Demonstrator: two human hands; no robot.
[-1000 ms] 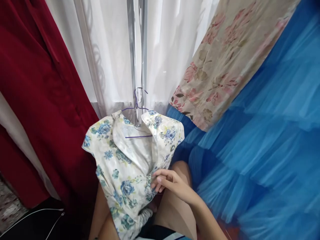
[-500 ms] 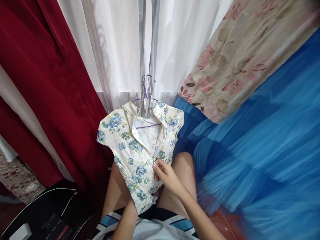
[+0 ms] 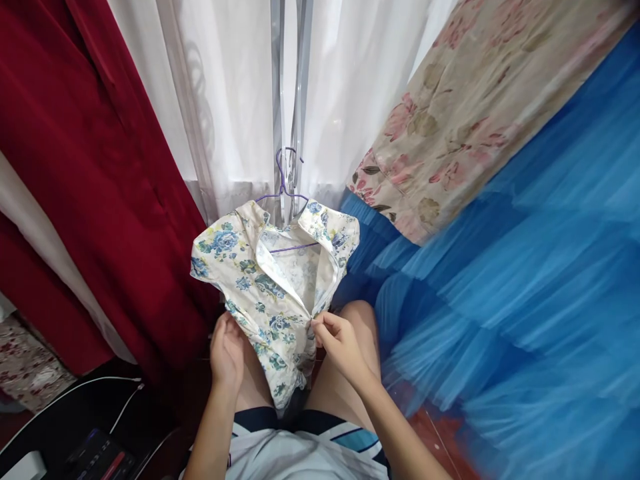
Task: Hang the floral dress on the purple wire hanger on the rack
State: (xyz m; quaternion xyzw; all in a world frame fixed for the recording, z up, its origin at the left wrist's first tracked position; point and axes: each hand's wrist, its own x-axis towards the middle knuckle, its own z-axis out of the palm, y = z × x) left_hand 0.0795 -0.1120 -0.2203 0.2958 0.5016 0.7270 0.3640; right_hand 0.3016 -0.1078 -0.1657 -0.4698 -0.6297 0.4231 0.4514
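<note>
A small white blouse with blue flowers [image 3: 265, 293] hangs on a thin purple wire hanger [image 3: 286, 193], hooked on a metal pole [image 3: 290, 100] in front of me. My right hand [image 3: 340, 343] pinches the blouse's front opening at about mid-height, fingers closed on the cloth. My left hand [image 3: 227, 353] lies against the blouse's left lower edge, fingers curled behind the fabric. My bare knees show below the blouse.
A dark red curtain [image 3: 85, 173] hangs at the left, a sheer white curtain [image 3: 230, 100] behind the pole. A beige floral cloth [image 3: 460, 113] and blue tulle fabric [image 3: 525, 293] fill the right. Black devices with a white cable [image 3: 95, 440] lie lower left.
My left hand has come up from under the blouse to its left edge. My right hand has shifted from the lower front up to the opening and now pinches it.
</note>
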